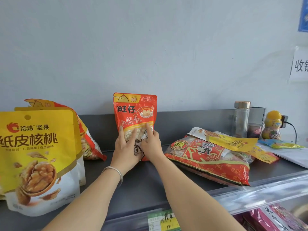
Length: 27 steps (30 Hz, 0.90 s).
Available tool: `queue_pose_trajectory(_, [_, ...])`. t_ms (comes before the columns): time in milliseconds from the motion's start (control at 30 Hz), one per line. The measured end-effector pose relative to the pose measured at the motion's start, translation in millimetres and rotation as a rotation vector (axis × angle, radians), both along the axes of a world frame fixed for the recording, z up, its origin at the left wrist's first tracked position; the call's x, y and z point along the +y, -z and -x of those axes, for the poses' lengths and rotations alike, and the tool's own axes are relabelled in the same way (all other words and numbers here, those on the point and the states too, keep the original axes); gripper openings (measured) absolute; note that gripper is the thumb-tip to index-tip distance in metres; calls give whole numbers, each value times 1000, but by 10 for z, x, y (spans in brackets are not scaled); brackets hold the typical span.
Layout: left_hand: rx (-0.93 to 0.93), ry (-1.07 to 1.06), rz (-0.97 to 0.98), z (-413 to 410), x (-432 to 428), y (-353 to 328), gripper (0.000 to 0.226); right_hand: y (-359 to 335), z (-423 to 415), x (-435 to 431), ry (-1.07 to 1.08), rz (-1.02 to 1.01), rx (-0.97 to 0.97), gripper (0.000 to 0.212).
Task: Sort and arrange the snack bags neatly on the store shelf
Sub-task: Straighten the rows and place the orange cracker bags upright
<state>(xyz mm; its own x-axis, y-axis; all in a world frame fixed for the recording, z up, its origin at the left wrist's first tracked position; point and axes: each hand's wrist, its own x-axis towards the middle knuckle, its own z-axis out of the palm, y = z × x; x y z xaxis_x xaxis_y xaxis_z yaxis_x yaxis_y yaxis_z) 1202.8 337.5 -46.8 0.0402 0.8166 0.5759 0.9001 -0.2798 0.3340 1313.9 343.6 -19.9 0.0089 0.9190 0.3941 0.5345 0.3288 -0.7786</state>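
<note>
Snack bag [135,110] upright on shelf [146,184] | left hand [125,147], right hand [150,144] press it

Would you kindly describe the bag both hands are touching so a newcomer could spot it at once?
On the dark shelf below the pale wall, look between the yellow walnut bags and the flat-lying red pack. The orange-red bag stands upright there, its clear window showing small white balls.

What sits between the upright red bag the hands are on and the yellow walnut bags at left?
Head view: another red snack bag leans behind the walnut bags; then bare shelf up to the upright red bag.
</note>
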Motion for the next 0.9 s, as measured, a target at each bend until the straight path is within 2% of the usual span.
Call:
queue_pose_trajectory(167, [131, -149, -151, -64, -118, -146, 66, -113, -94, -81, 109, -29, -111, 54])
queue_pose_trajectory(367, [207, -11, -267, -319, -156, -333, 49, -264, -489, -292, 108, -134, -424, 43])
queue_pose_trajectory(533, [219, 96, -224, -768, -191, -393, 53, -407, -993, -438, 189, -129, -544, 44])
queue_pose_trajectory(733, [285, 251, -156, -1361, -243, -471, 55, -487, -1724, -576, 367, 18, -613, 45])
queue_pose_trajectory(900, [269, 404, -22, -1766, -252, -504, 55, -459, -2217, -728, 666, 89, -620, 24])
